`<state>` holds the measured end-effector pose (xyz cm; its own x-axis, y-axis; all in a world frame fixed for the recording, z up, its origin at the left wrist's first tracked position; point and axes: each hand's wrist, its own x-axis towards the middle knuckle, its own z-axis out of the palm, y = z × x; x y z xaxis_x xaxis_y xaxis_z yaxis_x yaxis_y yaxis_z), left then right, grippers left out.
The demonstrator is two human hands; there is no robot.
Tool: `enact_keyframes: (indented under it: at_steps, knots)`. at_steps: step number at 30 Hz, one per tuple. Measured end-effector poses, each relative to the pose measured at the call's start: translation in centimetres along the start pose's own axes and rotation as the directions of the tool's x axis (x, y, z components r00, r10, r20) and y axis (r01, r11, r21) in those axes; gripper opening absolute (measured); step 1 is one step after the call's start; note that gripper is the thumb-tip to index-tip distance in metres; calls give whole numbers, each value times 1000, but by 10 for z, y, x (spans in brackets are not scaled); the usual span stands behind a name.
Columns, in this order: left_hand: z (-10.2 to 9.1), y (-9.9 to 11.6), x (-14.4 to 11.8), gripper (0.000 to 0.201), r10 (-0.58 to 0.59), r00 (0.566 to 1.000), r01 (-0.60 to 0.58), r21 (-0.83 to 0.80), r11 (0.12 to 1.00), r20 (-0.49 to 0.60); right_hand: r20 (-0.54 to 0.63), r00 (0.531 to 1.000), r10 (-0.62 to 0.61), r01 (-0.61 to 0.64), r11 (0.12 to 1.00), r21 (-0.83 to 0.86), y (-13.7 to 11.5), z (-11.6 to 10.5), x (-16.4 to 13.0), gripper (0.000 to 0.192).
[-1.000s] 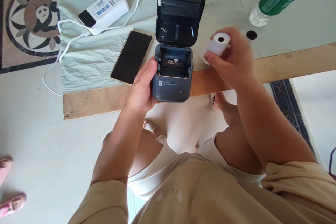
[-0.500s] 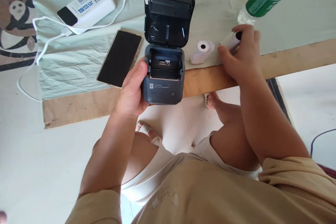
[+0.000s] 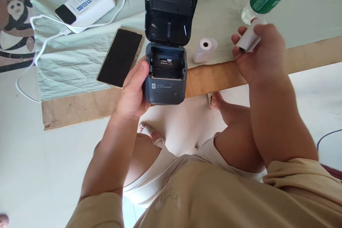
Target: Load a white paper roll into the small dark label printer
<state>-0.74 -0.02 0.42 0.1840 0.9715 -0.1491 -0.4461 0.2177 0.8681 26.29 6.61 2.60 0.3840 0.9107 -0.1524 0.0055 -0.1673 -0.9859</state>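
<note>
My left hand (image 3: 135,89) grips the left side of a dark blue-grey label printer (image 3: 167,92), thumb along its edge. The printer's black lid (image 3: 171,14) stands up, and its paper bay shows no roll inside. At the right, my right hand (image 3: 260,51) is closed around a white paper roll (image 3: 249,37), tilted with its dark core end facing down to the left. Another white paper roll (image 3: 202,51) stands on the cloth between the printer and my right hand, its outer end loose.
A phone (image 3: 120,57) lies left of the printer. Behind it sit a white power bank (image 3: 88,5) and its white cable (image 3: 40,51). A water bottle (image 3: 264,0) lies or stands beyond my right hand. The wooden table edge (image 3: 80,110) runs along the front.
My right hand has turned over and lifted the paper roll, moving slightly right with it. The printer stays in my left hand; the view has shifted a little.
</note>
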Motion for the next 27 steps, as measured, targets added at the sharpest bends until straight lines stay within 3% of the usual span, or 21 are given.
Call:
enact_keyframes:
  at_steps: [2, 3, 5, 7, 8, 10, 14, 18, 22, 24, 27]
  knots:
    - [2, 0, 1, 35, 43, 999, -43, 0, 999, 6, 11, 980, -200, 200, 979, -36, -5, 4, -13, 50]
    - [3, 0, 1, 34, 62, 998, -62, 3, 998, 4, 53, 932, -358, 362, 929, -77, -8, 7, -23, 53]
    - [4, 0, 1, 32, 86, 996, -86, 18, 996, -4, 196, 723, -663, 690, 707, -154, -14, 16, -45, 49]
    - [3, -1, 1, 31, 90, 996, -90, 36, 995, 7, 422, 578, -699, 810, 555, -191, -17, 29, -66, 45]
    - [2, -1, 1, 32, 85, 996, -86, 41, 995, 23, 490, 535, -688, 837, 511, -195, -19, 36, -73, 45]
    - [0, -2, 0, 38, 74, 995, -76, 31, 997, 61, 595, 522, -611, 842, 481, -245, -20, 49, -82, 33]
    - [-4, -2, -1, 42, 41, 996, -42, 10, 999, 76, 687, 576, -442, 811, 411, -416, -18, 67, -79, 21]
    - [-4, -1, -2, 43, 20, 998, -21, 11, 1000, 66, 729, 519, -447, 847, 387, -365, -15, 70, -75, 18]
    - [-5, -1, -2, 40, 19, 998, -17, -33, 999, 59, 656, 480, -582, 877, 341, -339, -14, 67, -87, 16]
    - [-5, -2, -2, 37, 46, 996, -42, -66, 997, 71, 652, 445, -614, 896, 311, -318, -14, 67, -96, 18]
    - [-6, -2, -2, 24, 95, 994, -92, -54, 994, 60, 749, 359, -556, 933, 234, -274, -12, 69, -105, 20]
